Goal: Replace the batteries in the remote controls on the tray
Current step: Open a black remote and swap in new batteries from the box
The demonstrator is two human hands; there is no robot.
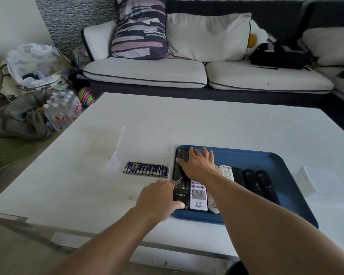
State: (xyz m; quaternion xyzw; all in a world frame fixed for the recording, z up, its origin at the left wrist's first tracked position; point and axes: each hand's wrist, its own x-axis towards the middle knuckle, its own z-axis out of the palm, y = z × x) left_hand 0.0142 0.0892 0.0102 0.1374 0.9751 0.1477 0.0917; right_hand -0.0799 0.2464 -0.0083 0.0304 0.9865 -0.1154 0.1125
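now, long black remote (180, 176) at the left end of the blue tray (250, 157), left hand (159, 197) gripping its near end, right hand (197, 165) flat on top with straight fingers, batteries (146, 169) lined up just beside the tray

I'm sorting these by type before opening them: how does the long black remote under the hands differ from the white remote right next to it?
The long black remote reaches nearly to the tray's far rim; the white remote is clearly shorter. The black one has dark keys; the white one has purple and grey keys. The left hand grips the black one's near end and the right hand lies flat across it; the white one is only partly covered by the right forearm. Both lie face up, side by side.
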